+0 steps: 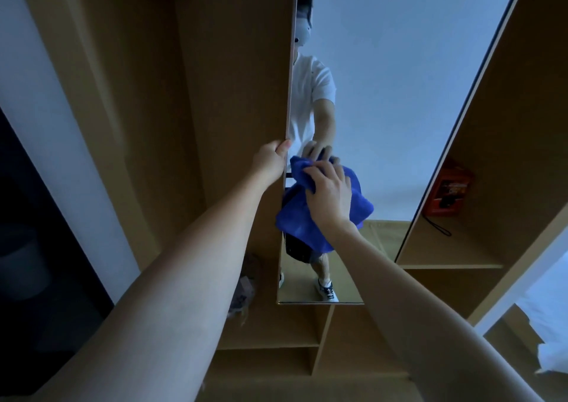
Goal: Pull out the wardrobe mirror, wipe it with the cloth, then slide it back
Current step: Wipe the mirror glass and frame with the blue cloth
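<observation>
**Blue cloth against the pulled-out mirror**

I take the tall frameless mirror panel (384, 100) as my landmark. It stands out from the light-brown wooden wardrobe (190, 94), its glass facing me, its left edge just right of the wardrobe's upright side panel.

My left hand (272, 158) is at the mirror's left edge, about halfway up, fingers curled round that edge and gripping it. My right hand (330, 191) is just to the right of it, low on the glass, with the fingers spread over a crumpled bright-blue microfibre cloth (295, 217) and pressing it against the mirror. The cloth hangs below the hand and overlaps the mirror's left edge. The two hands are near each other but not touching.

In the glass I see the reflection of a person in a white short-sleeved shirt, dark shorts and light trainers.

To the right of the mirror, a wardrobe shelf holds an orange-red boxy object (450, 194) with a black cord looping beneath it. Left of the mirror's lower end, inside the wardrobe, lies a dim bundle I cannot identify. Below the mirror's bottom edge are small open wooden compartments (276, 334).
</observation>
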Available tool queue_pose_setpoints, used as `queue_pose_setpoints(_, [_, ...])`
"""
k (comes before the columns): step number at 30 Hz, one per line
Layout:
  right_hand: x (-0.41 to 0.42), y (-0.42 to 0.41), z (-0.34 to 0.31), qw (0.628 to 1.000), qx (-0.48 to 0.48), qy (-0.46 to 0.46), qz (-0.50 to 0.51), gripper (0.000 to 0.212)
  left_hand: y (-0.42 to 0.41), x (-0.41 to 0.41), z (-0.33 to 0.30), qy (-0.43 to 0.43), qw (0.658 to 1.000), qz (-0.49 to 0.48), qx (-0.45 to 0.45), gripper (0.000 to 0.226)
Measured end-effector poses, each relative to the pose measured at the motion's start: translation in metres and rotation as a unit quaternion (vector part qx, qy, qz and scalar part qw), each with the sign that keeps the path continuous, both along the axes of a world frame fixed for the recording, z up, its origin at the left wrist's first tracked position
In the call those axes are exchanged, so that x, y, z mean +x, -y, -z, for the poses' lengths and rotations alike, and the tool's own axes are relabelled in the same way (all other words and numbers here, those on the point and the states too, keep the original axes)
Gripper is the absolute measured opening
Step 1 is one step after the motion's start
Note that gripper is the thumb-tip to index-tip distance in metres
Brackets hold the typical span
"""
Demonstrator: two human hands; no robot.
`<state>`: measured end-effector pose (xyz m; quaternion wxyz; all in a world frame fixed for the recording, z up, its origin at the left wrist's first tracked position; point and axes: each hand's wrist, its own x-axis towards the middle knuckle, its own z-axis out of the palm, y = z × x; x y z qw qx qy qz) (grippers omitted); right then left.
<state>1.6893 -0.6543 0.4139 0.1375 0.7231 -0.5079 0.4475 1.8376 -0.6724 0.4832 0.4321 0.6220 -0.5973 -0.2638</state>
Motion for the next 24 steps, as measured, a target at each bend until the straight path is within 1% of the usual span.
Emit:
queue_pose_setpoints(2, [-0.004,0.001,0.029,0.997,0.048,-0.064,0.000,0.027,-0.002,-0.001,0.003,-0.009,1.000,-0.005,0.003,0.051])
queue_pose_setpoints(4, [-0.011,-0.003,0.058,0.984,0.131,-0.117,-0.004,0.029,-0.004,-0.002,0.004,-0.022,1.000,-0.006,0.019,0.050])
queue_pose_setpoints(5, [-0.015,-0.005,0.069,0.979,0.163,-0.125,0.002,0.031,-0.004,-0.002,0.005,-0.024,0.999,-0.005,0.025,0.051])
queue_pose_setpoints(6, [-0.019,-0.008,0.075,0.978,0.172,-0.119,0.011,0.032,-0.004,-0.002,0.006,-0.022,0.999,-0.001,0.031,0.051])
queue_pose_setpoints(8, [-0.023,-0.013,0.071,0.986,0.135,-0.097,0.011,0.030,-0.005,-0.004,0.007,-0.029,0.999,-0.001,0.034,0.052])
queue_pose_setpoints(11, [-0.021,-0.010,0.030,0.997,0.018,-0.075,0.002,0.030,-0.003,-0.006,0.011,-0.053,0.998,-0.006,0.035,0.042])
queue_pose_setpoints(12, [-0.020,-0.006,0.014,0.998,-0.009,-0.064,0.007,0.030,0.000,-0.005,0.014,-0.064,0.997,-0.006,0.037,0.046])
queue_pose_setpoints(14, [-0.021,0.001,-0.008,0.998,-0.034,-0.046,0.021,0.031,0.005,-0.005,0.018,-0.062,0.997,-0.009,0.043,0.057])
queue_pose_setpoints(16, [-0.025,0.008,-0.004,0.998,-0.023,-0.051,0.032,0.029,0.007,-0.004,0.022,-0.067,0.997,-0.012,0.046,0.058])
queue_pose_setpoints(18, [-0.030,0.009,0.022,0.996,0.012,-0.079,0.033,0.025,0.005,-0.004,0.022,-0.067,0.997,-0.012,0.043,0.054])
queue_pose_setpoints(21, [-0.034,0.002,0.064,0.984,0.121,-0.129,0.027,0.027,0.005,-0.003,0.026,-0.062,0.997,-0.008,0.054,0.051])
queue_pose_setpoints(22, [-0.036,-0.001,0.071,0.979,0.149,-0.133,0.030,0.029,0.004,-0.003,0.027,-0.065,0.996,-0.006,0.055,0.050])
queue_pose_setpoints(24, [-0.036,-0.004,0.070,0.983,0.146,-0.104,0.029,0.032,0.005,-0.002,0.028,-0.068,0.996,-0.005,0.056,0.050])
